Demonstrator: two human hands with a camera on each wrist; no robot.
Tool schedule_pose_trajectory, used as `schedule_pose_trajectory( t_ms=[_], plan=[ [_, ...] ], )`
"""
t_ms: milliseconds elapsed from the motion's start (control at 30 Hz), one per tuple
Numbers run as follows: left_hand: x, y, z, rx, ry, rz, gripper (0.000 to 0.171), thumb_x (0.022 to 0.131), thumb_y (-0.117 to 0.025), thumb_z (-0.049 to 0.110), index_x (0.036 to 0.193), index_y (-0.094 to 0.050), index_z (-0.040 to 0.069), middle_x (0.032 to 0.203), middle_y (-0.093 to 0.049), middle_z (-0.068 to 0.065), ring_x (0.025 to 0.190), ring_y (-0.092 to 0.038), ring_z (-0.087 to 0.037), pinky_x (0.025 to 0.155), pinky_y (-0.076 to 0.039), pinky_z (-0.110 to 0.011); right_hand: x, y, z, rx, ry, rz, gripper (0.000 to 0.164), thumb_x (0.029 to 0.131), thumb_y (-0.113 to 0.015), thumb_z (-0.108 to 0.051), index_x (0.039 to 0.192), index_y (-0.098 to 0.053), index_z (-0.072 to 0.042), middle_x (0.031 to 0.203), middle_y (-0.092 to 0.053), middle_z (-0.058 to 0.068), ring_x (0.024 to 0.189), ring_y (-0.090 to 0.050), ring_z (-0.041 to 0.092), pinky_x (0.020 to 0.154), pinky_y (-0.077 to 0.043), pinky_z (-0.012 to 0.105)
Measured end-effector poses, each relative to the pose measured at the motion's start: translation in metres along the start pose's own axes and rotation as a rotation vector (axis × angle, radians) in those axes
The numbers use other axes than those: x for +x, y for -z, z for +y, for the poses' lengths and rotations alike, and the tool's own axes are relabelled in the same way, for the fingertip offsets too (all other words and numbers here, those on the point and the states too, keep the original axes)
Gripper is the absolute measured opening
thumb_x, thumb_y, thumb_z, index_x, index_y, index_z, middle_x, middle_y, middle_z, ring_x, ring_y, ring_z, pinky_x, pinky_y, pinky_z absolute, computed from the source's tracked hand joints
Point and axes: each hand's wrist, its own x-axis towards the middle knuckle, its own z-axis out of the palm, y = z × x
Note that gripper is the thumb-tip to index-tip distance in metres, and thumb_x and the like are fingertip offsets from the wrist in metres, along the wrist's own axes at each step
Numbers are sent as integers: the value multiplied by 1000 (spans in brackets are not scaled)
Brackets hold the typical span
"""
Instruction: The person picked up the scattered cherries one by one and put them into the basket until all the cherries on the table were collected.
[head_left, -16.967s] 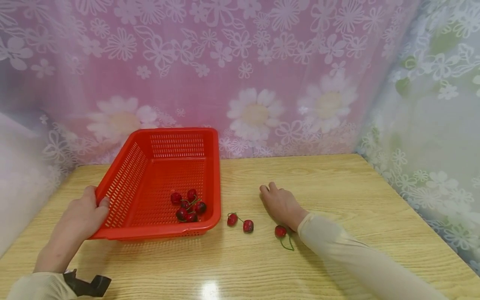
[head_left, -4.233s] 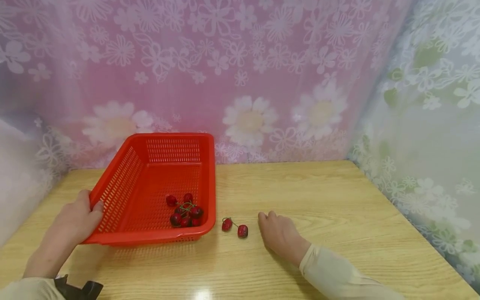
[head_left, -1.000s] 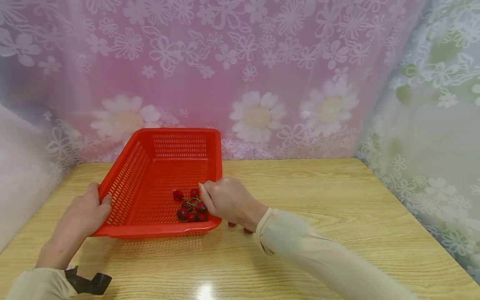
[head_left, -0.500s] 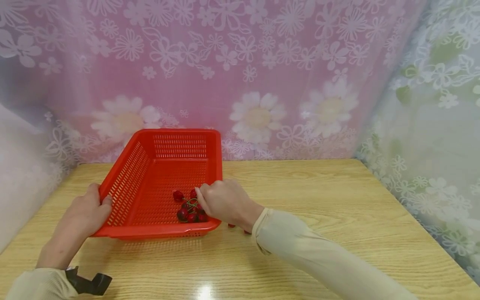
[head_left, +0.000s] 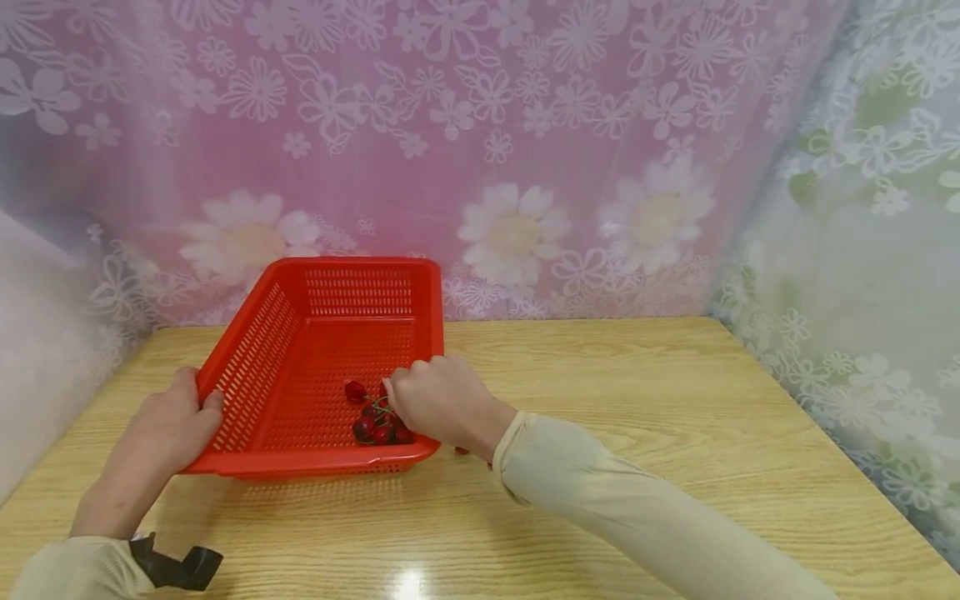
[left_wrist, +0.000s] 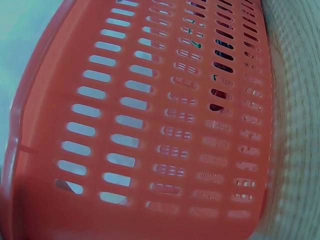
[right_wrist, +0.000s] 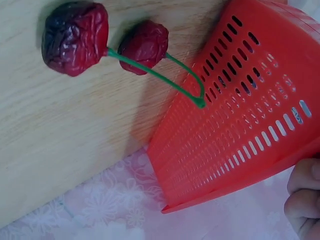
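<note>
A red perforated plastic basket (head_left: 322, 460) stands on the table at left. My left hand (head_left: 161, 429) grips its left rim, thumb inside. The basket's slotted side (left_wrist: 150, 100) fills the left wrist view. Inside lies a clump of dark red cherries (head_left: 363, 429) with green stems, near the right front corner. My right hand (head_left: 438, 400) reaches over the right rim, its curled fingers (right_wrist: 302, 200) above the cherries; I cannot tell whether they hold something. Outside the basket's right side, a pair of cherries (right_wrist: 75, 37) joined by a green stem lies on the table, mostly hidden by my hand in the head view.
The wood-grain table (head_left: 600, 375) extends right and in front of the basket. A pink floral curtain (head_left: 510, 167) hangs behind it, and a pale floral one (head_left: 862, 292) at right. A black wrist mount (head_left: 176, 567) sits on the left wrist.
My right hand moved from the table to over the basket's right rim, then slightly left. The lone cherry seen on the table earliest is gone from there. My left hand keeps its grip.
</note>
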Motion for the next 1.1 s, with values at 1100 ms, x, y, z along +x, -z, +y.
schedule_pose_trajectory(
  t_ms=[1100],
  plan=[
    [0,0,1,9,-17,28,43,93,-36,20,117,-33,-16,71,-54,-18,54,-51,-21,46,-39,-32,45,-20,-11,-41,5,-237,24,90,-51,-24,70,-62,-18,61,-55,-6,49,-46,9,45,-48,25]
  ],
)
